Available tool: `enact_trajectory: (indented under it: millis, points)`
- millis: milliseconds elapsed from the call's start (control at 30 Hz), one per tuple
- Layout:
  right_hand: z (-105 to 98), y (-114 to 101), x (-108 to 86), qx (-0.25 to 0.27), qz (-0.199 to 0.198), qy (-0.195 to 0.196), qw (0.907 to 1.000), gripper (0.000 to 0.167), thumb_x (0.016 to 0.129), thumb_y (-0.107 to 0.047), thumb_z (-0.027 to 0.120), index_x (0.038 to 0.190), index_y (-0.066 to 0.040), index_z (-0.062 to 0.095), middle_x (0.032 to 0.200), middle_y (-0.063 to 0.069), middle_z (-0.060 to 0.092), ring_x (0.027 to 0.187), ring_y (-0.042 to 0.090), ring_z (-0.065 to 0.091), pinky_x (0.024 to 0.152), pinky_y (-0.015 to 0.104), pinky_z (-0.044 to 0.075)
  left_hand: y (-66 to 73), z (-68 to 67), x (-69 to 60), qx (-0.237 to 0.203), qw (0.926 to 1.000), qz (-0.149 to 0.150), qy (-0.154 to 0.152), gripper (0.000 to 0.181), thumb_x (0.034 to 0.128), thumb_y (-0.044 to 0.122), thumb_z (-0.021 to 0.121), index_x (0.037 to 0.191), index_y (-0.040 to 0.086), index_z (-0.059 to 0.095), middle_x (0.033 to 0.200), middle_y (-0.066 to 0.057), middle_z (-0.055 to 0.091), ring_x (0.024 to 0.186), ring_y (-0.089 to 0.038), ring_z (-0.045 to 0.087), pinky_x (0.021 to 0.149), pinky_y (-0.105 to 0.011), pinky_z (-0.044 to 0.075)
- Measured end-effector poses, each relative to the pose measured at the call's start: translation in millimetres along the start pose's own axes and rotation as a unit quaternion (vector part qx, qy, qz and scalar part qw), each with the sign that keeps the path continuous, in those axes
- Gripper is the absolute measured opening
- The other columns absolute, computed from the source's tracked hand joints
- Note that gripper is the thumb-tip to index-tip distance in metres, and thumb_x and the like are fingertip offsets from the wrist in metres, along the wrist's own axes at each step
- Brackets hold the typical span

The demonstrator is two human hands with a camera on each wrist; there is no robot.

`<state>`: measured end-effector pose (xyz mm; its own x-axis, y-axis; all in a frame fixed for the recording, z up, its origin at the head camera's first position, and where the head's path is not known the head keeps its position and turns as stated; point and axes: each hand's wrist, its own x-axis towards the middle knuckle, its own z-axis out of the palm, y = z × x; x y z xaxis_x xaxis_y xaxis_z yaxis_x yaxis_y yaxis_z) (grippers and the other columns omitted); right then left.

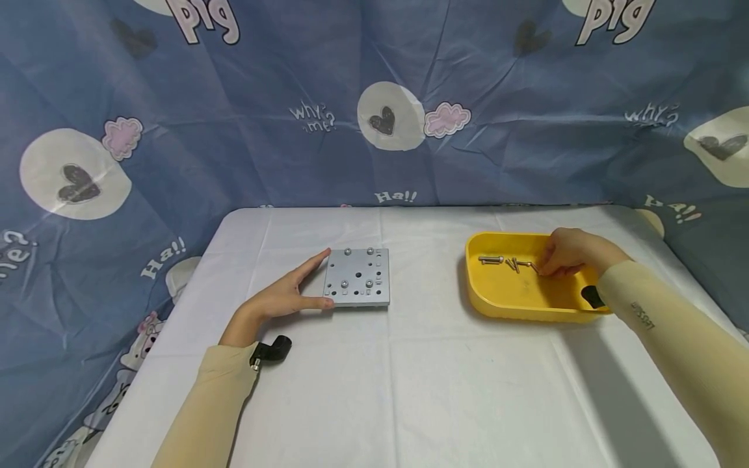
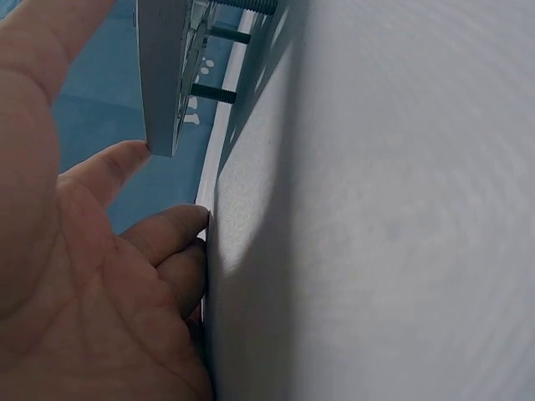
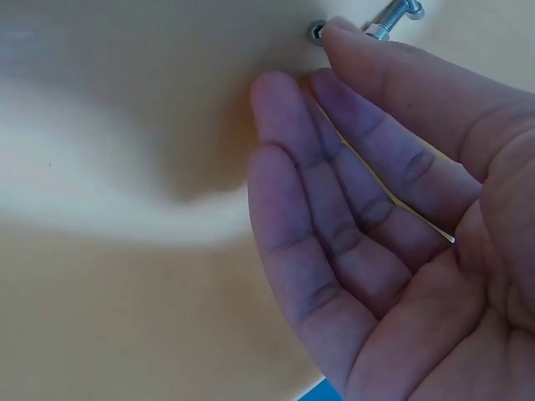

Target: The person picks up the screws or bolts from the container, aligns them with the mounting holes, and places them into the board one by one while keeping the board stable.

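Left hand (image 1: 283,294), fingers wide, touches the left edge of a metal plate (image 1: 358,263), which uneven pressure could tip on the desk (image 1: 433,377); right of it, right hand (image 1: 573,250), fingers narrow, hold unclear, is by screws (image 1: 491,260) in a yellow tray (image 1: 500,292)

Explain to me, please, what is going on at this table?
A person has both arms out over a white-covered table. Their left grip touches the left side of a metal plate, where four screw heads show on top. Their right grip is inside a yellow tray, its fingers beside some loose screws; whether it pinches one is unclear.
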<state>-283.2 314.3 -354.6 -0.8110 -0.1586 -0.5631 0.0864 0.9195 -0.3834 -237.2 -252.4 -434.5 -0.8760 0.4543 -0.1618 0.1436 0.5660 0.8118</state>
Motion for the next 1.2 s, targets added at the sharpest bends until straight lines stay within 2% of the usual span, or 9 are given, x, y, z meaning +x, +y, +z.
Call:
enact_trajectory:
  millis: [133, 400, 567, 667, 900, 1033, 1200]
  points:
    - [0.5, -1.6, 0.5, -0.010, 0.002, -0.004, 0.9999, 0.019, 0.094, -0.015, 0.082, 0.101, 0.003, 0.078, 0.074, -0.002, 0.075, 0.066, 0.007, 0.068, 0.065, 0.025, 0.061, 0.4, 0.5, 0.0, 0.002, 1.0000, 0.000, 0.000, 0.114, 0.0880, 0.038, 0.090, 0.174, 0.030, 0.016, 0.183, -0.009, 0.010, 0.170, -0.039, 0.002, 0.133, -0.070, 0.004]
    - [1.3, -5.4, 1.0, -0.017, 0.017, -0.005, 0.9997, 0.015, 0.091, -0.014, 0.082, 0.087, -0.003, 0.073, 0.071, -0.002, 0.072, 0.066, 0.008, 0.066, 0.064, 0.023, 0.060, 1.1, 1.6, -0.5, -0.002, 1.0000, 0.002, 0.003, 0.114, 0.0881, 0.036, 0.090, 0.174, 0.030, 0.016, 0.183, -0.010, 0.010, 0.170, -0.038, 0.002, 0.133, -0.069, 0.004]
    - [1.1, -4.8, 1.4, -0.027, 0.034, -0.010, 0.9990, 0.023, 0.088, -0.011, 0.078, 0.071, -0.012, 0.062, 0.065, -0.003, 0.068, 0.060, 0.007, 0.064, 0.060, 0.022, 0.058, 1.6, 2.9, -1.0, -0.003, 1.0000, -0.006, 0.006, 0.114, 0.0877, 0.037, 0.091, 0.174, 0.033, 0.017, 0.183, -0.009, 0.010, 0.170, -0.037, 0.002, 0.134, -0.068, 0.005]
    - [0.4, -2.4, 0.7, -0.032, 0.042, -0.017, 0.9985, 0.027, 0.086, -0.009, 0.076, 0.067, -0.015, 0.058, 0.062, -0.004, 0.065, 0.057, 0.007, 0.061, 0.058, 0.021, 0.055, 1.5, 3.4, -1.1, -0.002, 0.9999, -0.009, 0.007, 0.114, 0.0875, 0.038, 0.091, 0.174, 0.034, 0.017, 0.183, -0.009, 0.010, 0.170, -0.037, 0.002, 0.134, -0.068, 0.005]
    - [4.3, 2.4, 1.9, 0.006, 0.026, -0.021, 0.9994, 0.009, 0.085, -0.002, 0.079, 0.086, -0.002, 0.071, 0.070, -0.004, 0.063, 0.058, 0.003, 0.063, 0.060, 0.019, 0.058, 0.6, 2.3, -0.2, -0.005, 1.0000, -0.004, 0.005, 0.113, 0.0880, 0.038, 0.090, 0.174, 0.033, 0.017, 0.183, -0.009, 0.012, 0.170, -0.037, 0.002, 0.134, -0.069, 0.005]
    - [5.8, 2.9, 4.3, 0.017, -0.006, -0.030, 0.9994, 0.011, 0.087, -0.002, 0.079, 0.095, 0.003, 0.074, 0.076, -0.003, 0.065, 0.062, 0.004, 0.061, 0.064, 0.020, 0.058, -0.1, 2.1, -0.1, -0.004, 1.0000, -0.003, 0.004, 0.113, 0.0880, 0.037, 0.090, 0.174, 0.032, 0.017, 0.183, -0.009, 0.012, 0.170, -0.037, 0.002, 0.134, -0.069, 0.005]
    - [5.9, 2.6, 4.9, 0.022, -0.033, -0.043, 0.9983, 0.015, 0.091, -0.004, 0.079, 0.102, 0.006, 0.074, 0.074, -0.004, 0.067, 0.061, 0.006, 0.056, 0.063, 0.021, 0.052, -1.4, 1.9, 0.6, -0.002, 1.0000, -0.002, 0.004, 0.113, 0.0878, 0.037, 0.090, 0.174, 0.034, 0.018, 0.183, -0.007, 0.013, 0.170, -0.037, 0.003, 0.134, -0.069, 0.006]
